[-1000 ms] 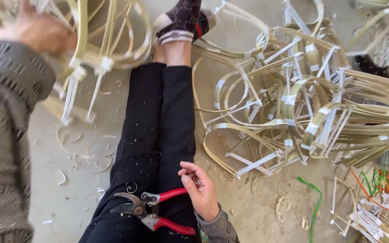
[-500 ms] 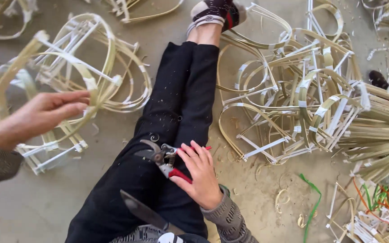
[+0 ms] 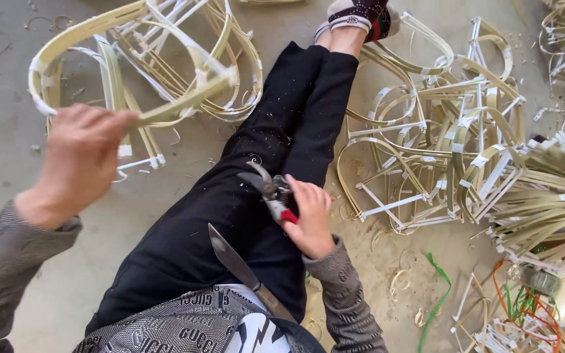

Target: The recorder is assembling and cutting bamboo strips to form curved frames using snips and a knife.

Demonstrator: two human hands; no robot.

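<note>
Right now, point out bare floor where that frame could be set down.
Bare floor lies left of the left hand and its bamboo frame, and below it beside the legs. Right of the right hand, stacked frames crowd the ground.

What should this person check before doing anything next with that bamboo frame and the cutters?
1. Left hand has a firm hold on the bamboo frame: ok, fingers closed around one strip.
2. Right hand has the red-handled shears: ok, it grips them on the lap.
3. Shear blades closed or open: cannot tell, the hand hides part of them.
4. Knife lying loose on the lap, blade bare near the legs: not ok.
5. Frame intact, tape joints holding: cannot tell.
6. Room beside the pile of finished frames: ok, bare floor on the left.
</note>
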